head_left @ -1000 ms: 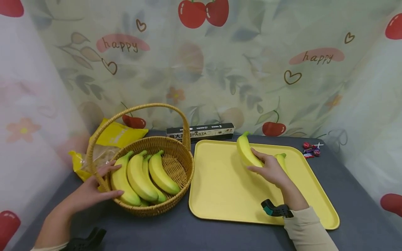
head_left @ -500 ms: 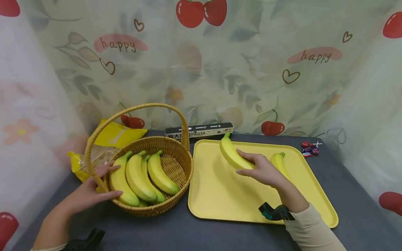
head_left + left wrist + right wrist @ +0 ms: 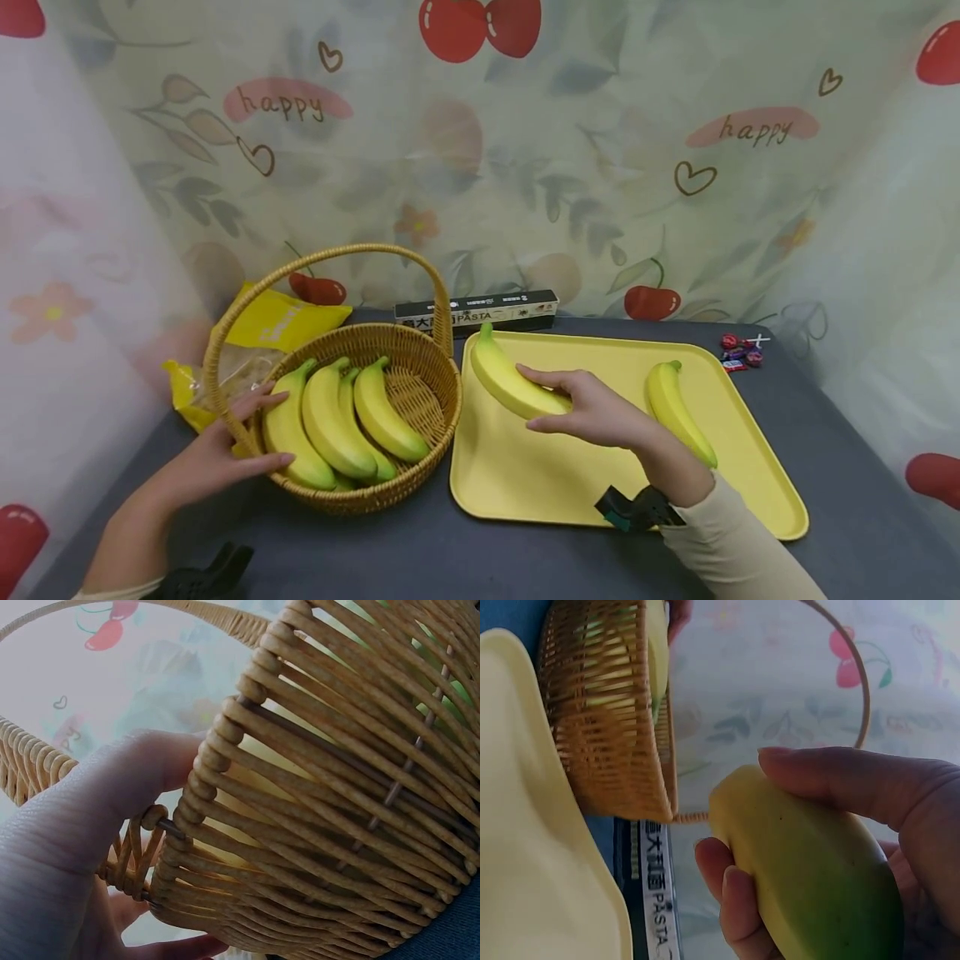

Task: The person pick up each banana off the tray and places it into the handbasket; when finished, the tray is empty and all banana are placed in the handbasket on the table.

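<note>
In the head view my right hand (image 3: 592, 408) grips a yellow banana (image 3: 517, 387) above the left part of the yellow tray (image 3: 517, 492), its stem pointing up and left. The right wrist view shows thumb and fingers wrapped round the banana (image 3: 802, 862), whose near end is greenish. My left hand (image 3: 210, 450) holds the wicker basket (image 3: 375, 498) by its left side, where the handle meets the rim; in the left wrist view the thumb of that hand (image 3: 97, 802) reaches over the rim. Several bananas (image 3: 330, 425) lie inside the basket. One more banana (image 3: 678, 412) rests on the tray's right side.
Behind the basket lies a yellow plastic bag (image 3: 281, 325). A pasta box (image 3: 480, 312) stands along the back, against the patterned curtain (image 3: 510, 183). A few wrapped lollipops (image 3: 742, 354) sit on the dark cloth right of the tray. The tall basket handle (image 3: 360, 248) arches over the basket.
My right hand has carried the banana leftward across the tray toward the basket, uncovering the other banana on the tray. The left hand and basket stay in place.
</note>
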Demonstrator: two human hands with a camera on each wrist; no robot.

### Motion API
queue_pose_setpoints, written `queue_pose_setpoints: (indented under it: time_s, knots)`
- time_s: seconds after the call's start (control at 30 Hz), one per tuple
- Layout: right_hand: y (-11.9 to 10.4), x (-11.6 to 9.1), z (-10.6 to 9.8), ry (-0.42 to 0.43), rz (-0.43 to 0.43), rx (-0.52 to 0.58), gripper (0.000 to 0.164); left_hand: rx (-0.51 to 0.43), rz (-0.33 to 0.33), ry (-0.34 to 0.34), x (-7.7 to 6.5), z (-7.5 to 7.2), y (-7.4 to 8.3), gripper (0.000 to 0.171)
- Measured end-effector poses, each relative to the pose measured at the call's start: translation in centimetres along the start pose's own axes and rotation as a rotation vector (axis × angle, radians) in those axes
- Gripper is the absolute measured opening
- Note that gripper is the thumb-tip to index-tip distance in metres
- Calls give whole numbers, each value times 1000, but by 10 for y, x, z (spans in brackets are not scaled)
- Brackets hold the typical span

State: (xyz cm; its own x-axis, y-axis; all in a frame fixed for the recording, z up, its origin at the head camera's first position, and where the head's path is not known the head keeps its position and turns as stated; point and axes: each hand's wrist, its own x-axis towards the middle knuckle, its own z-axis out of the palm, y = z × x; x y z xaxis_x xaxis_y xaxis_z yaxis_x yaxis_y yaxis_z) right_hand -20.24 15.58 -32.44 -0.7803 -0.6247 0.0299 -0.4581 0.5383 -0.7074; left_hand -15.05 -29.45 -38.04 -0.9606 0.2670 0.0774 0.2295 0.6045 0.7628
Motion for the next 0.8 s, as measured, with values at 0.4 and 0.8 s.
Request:
queue_pose_setpoints:
  time_s: [0.4,0.8]
  knots:
    - [-37,47,19,-239,-127,-81,66,-14,17,8,0,1,0,74]
    - [-44,119,37,-321,-17,-31,65,-13,16,11,0,0,-2,74]
